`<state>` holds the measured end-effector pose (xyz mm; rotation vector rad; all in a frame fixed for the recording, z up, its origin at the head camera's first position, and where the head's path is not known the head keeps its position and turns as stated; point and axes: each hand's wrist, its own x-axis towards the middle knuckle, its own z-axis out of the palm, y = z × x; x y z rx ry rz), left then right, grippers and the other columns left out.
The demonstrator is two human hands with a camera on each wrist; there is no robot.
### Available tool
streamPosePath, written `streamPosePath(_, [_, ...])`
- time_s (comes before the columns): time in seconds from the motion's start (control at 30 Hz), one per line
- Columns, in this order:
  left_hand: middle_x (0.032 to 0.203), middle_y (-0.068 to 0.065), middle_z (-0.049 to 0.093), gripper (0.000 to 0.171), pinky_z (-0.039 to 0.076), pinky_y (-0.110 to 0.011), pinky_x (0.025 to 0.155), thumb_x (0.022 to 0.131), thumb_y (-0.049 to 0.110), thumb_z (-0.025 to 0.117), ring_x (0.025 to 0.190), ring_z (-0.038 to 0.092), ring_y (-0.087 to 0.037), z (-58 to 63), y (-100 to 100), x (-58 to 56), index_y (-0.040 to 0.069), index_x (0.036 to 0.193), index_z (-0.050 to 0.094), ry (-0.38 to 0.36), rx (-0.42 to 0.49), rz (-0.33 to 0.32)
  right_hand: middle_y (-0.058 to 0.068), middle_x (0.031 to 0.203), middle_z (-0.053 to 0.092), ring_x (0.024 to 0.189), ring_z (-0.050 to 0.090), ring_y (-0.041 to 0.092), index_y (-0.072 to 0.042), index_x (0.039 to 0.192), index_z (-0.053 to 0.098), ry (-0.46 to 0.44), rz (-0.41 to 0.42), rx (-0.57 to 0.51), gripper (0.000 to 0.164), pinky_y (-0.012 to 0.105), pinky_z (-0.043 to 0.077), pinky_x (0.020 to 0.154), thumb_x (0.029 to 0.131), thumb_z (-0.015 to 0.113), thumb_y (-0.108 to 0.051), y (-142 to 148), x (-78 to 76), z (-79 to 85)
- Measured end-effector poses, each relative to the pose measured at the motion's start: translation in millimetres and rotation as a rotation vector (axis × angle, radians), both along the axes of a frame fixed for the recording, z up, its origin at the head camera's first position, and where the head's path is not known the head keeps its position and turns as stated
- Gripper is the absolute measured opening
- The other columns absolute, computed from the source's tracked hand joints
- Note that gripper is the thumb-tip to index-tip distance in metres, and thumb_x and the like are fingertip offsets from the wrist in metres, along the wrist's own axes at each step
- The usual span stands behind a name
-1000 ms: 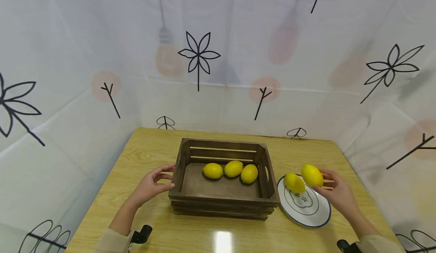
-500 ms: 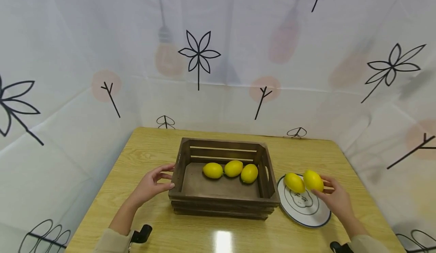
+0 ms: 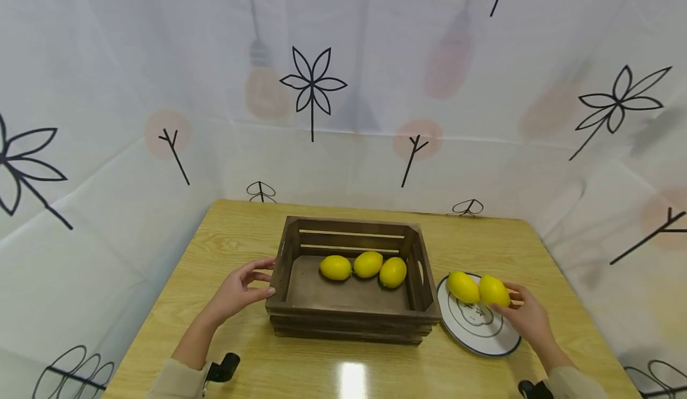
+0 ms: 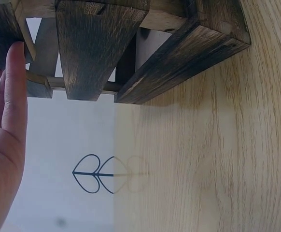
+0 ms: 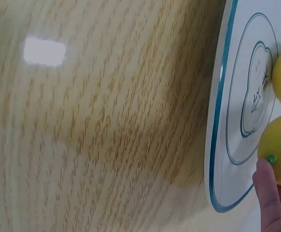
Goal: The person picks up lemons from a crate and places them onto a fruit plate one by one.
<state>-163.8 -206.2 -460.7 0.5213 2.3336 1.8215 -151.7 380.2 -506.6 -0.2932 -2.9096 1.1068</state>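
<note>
My right hand (image 3: 528,318) holds a yellow lemon (image 3: 494,291) between thumb and fingers at the right side of a white, blue-rimmed plate (image 3: 485,344). A second lemon (image 3: 463,287) lies on the plate, right against the held one. In the right wrist view, a fingertip presses the held lemon (image 5: 278,142) close to its green stem end. My left hand (image 3: 241,288) touches the left end of a brown slatted wooden crate (image 3: 349,326). From the left wrist, its extended fingers (image 4: 15,96) rest along a dark slat. Three lemons (image 3: 368,265) lie inside the crate.
Crate and plate stand side by side on a light wood-grain table (image 3: 236,238). A white printed cloth (image 3: 343,166) hangs behind the table and along both sides. A dark wrist camera (image 3: 224,368) sits at the left sleeve.
My right hand has lowered the lemon from above the plate, bringing it down beside the other lemon. The left hand stays on the crate, which has not moved.
</note>
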Motion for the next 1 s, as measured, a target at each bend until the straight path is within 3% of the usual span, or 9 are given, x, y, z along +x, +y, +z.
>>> streamPosePath(0.2, [0.129, -0.019, 0.046, 0.059, 0.050, -0.032, 0.076, 0.084, 0.010, 0.070, 0.104, 0.054, -0.021, -1.0, 0, 1.6, 0.004, 0.137, 0.044, -0.012, 0.002, -0.008, 0.040, 0.116, 0.047, 0.100, 0.051, 0.049, 0.010, 0.131, 0.038, -0.042, 0.036, 0.022, 0.070, 0.048, 0.049, 0.076, 0.083, 0.071, -0.027, 0, -6.5, -2.7])
streamPosePath(0.53, [0.130, -0.020, 0.045, 0.058, 0.051, -0.033, 0.075, 0.085, 0.009, 0.069, 0.104, 0.054, -0.020, -0.7, 0, 0.2, 0.004, 0.137, 0.044, 0.005, 0.012, -0.012, 0.042, 0.121, 0.039, 0.107, 0.042, 0.051, 0.012, 0.132, 0.034, -0.104, 0.088, 0.054, 0.071, 0.056, 0.042, 0.081, 0.085, 0.068, -0.027, -4, -17.4, 7.2])
streamPosePath(0.8, [0.130, -0.019, 0.045, 0.059, 0.051, -0.033, 0.075, 0.084, 0.010, 0.069, 0.104, 0.054, -0.018, -0.5, 1, -0.5, 0.004, 0.137, 0.044, 0.002, 0.005, -0.013, 0.042, 0.124, 0.036, 0.110, 0.040, 0.053, 0.012, 0.135, 0.029, -0.128, 0.086, 0.016, 0.075, 0.056, 0.042, 0.082, 0.086, 0.067, -0.029, 1, -14.9, 11.1])
streamPosePath(1.0, [0.130, -0.019, 0.045, 0.059, 0.050, -0.033, 0.076, 0.084, 0.011, 0.069, 0.105, 0.054, -0.022, -0.1, 0, -0.5, 0.005, 0.137, 0.044, 0.000, -0.005, -0.009, 0.042, 0.125, 0.034, 0.110, 0.042, 0.055, 0.012, 0.136, 0.029, -0.089, 0.096, -0.013, 0.071, 0.054, 0.045, 0.082, 0.088, 0.064, -0.027, 2, -8.4, 21.9])
